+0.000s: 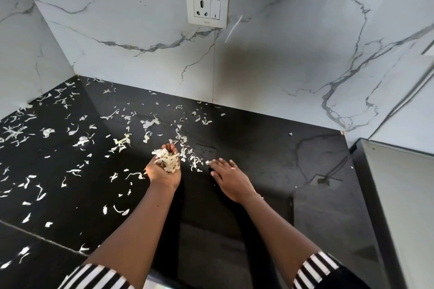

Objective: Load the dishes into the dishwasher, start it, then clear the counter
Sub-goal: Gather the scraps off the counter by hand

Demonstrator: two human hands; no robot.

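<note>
Peels [79,141] litter the black tabletop [270,148], thickest on your left. Your left arm reaches forward, left hand [164,172] turned palm up and cupped, its grip curled round a handful [168,159] of them. Just beside it, your right hand [231,178] lies palm down, fingers straight and spread, grip wide, fingertips at the edge of the loose peels.

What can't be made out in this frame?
Head view:
- Dishwasher: outside the frame.
- Left hand palm: covered by the white peelings it cups.
- Under the right hand: hidden by its down-turned palm.
- Wall socket brand mark: too small.
- Grey unit at right: cut off by the edge.
</note>
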